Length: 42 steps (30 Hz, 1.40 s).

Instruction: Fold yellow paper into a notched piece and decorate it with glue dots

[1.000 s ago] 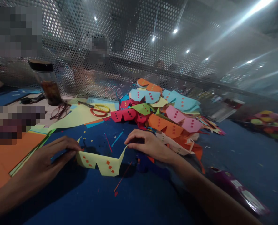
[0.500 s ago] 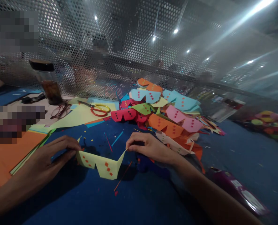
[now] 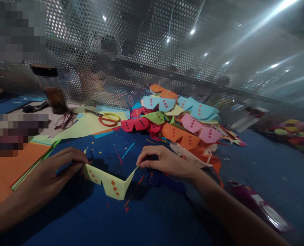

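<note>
A pair of pale yellow paper glasses point(image 3: 108, 186) with small orange squares hangs between my hands, just above the blue table point(image 3: 90, 222). My left hand point(image 3: 62, 167) pinches its left side piece, and the tip of that piece pokes up behind the fingers. On the other side, my right hand point(image 3: 159, 159) pinches the end of the right side piece between thumb and forefinger. The front part tilts down to the right, with a notch cut in its lower edge. A dark blue object point(image 3: 162, 182) lies under my right wrist, partly hidden.
Paper glasses in several colours form a pile point(image 3: 180, 126) beyond my right hand. Scissors point(image 3: 107, 118), eyeglasses point(image 3: 64, 119) and a bottle of dark drink point(image 3: 54, 95) stand or lie back left. Orange paper point(image 3: 26, 167) is at left, a purple packet point(image 3: 262, 206) at right. Perforated metal panels rise behind.
The right part of the paper glasses' front has shifted slightly left and down, so the right side piece shows at a wider angle. Both hands keep their pinch in nearly the same place.
</note>
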Each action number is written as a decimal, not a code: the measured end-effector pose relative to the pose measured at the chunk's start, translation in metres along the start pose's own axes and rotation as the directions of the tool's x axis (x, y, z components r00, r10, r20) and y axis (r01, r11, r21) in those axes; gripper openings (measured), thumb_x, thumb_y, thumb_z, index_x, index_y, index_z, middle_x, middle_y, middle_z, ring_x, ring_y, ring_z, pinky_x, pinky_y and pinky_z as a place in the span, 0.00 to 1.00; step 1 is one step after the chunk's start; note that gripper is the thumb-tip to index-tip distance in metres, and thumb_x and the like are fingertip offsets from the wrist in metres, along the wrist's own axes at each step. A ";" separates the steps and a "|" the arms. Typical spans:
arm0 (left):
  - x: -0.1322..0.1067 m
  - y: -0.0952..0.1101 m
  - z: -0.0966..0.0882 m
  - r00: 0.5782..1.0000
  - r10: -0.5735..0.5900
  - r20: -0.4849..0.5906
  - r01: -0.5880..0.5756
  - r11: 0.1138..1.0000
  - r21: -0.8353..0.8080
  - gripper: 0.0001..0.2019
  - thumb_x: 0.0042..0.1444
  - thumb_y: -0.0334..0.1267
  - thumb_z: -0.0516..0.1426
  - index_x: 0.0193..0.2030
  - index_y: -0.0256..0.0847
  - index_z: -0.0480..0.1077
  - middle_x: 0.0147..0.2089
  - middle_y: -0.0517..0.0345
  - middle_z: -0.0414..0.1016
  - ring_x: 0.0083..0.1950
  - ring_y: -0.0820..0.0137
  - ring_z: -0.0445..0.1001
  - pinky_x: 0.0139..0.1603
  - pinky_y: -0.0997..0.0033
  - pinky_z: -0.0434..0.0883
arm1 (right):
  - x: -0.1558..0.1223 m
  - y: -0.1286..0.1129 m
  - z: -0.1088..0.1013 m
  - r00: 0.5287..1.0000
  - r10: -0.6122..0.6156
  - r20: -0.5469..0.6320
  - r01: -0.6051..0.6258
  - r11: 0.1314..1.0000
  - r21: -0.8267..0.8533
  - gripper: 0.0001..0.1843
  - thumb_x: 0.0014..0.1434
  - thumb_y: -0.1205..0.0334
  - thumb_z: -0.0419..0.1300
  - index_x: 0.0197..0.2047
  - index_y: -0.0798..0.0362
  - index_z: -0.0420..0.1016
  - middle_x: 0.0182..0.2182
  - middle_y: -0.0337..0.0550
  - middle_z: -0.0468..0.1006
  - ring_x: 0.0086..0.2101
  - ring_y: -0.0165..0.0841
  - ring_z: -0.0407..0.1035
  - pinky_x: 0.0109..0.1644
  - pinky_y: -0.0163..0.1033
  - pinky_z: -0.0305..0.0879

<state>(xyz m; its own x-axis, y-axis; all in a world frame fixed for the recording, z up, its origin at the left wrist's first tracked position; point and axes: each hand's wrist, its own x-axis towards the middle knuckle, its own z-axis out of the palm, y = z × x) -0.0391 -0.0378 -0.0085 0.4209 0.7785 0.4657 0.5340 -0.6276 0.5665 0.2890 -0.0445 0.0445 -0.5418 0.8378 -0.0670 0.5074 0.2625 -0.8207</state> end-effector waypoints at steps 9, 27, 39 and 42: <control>-0.001 -0.004 -0.001 0.999 -0.007 0.042 0.007 1.000 0.007 0.07 0.63 0.40 0.53 0.41 0.48 0.73 0.40 0.60 0.78 0.40 0.69 0.78 0.39 0.74 0.73 | -0.001 0.003 0.000 1.000 0.008 -0.003 -0.008 0.999 0.034 0.03 0.59 0.59 0.67 0.37 0.48 0.81 0.36 0.36 0.78 0.37 0.30 0.71 0.41 0.36 0.65; -0.003 -0.005 -0.001 0.997 0.003 0.076 -0.004 1.000 0.005 0.07 0.63 0.40 0.53 0.41 0.48 0.72 0.41 0.59 0.77 0.41 0.68 0.77 0.40 0.74 0.74 | -0.001 0.007 0.004 0.998 -0.064 0.022 0.065 0.997 -0.033 0.06 0.62 0.58 0.63 0.34 0.50 0.77 0.33 0.36 0.75 0.35 0.30 0.69 0.40 0.35 0.64; -0.003 -0.003 0.001 0.999 -0.030 0.033 0.031 0.999 -0.019 0.08 0.64 0.41 0.52 0.40 0.48 0.72 0.40 0.59 0.77 0.40 0.67 0.77 0.39 0.73 0.74 | -0.002 0.005 0.004 1.000 0.007 0.015 -0.006 0.999 -0.046 0.07 0.62 0.58 0.62 0.40 0.51 0.79 0.37 0.40 0.80 0.36 0.31 0.72 0.41 0.36 0.68; -0.004 -0.006 0.000 0.997 -0.036 0.072 0.036 0.999 0.000 0.07 0.64 0.42 0.53 0.41 0.48 0.72 0.41 0.58 0.77 0.41 0.66 0.76 0.39 0.72 0.74 | -0.003 0.005 0.003 1.000 0.013 0.003 -0.013 0.999 -0.032 0.09 0.61 0.56 0.64 0.42 0.49 0.80 0.37 0.39 0.80 0.35 0.31 0.72 0.40 0.36 0.68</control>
<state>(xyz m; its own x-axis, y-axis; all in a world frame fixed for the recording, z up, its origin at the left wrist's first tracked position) -0.0439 -0.0368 -0.0136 0.4529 0.7994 0.3947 0.5486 -0.5988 0.5834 0.2910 -0.0467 0.0388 -0.5371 0.8398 -0.0793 0.5356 0.2669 -0.8012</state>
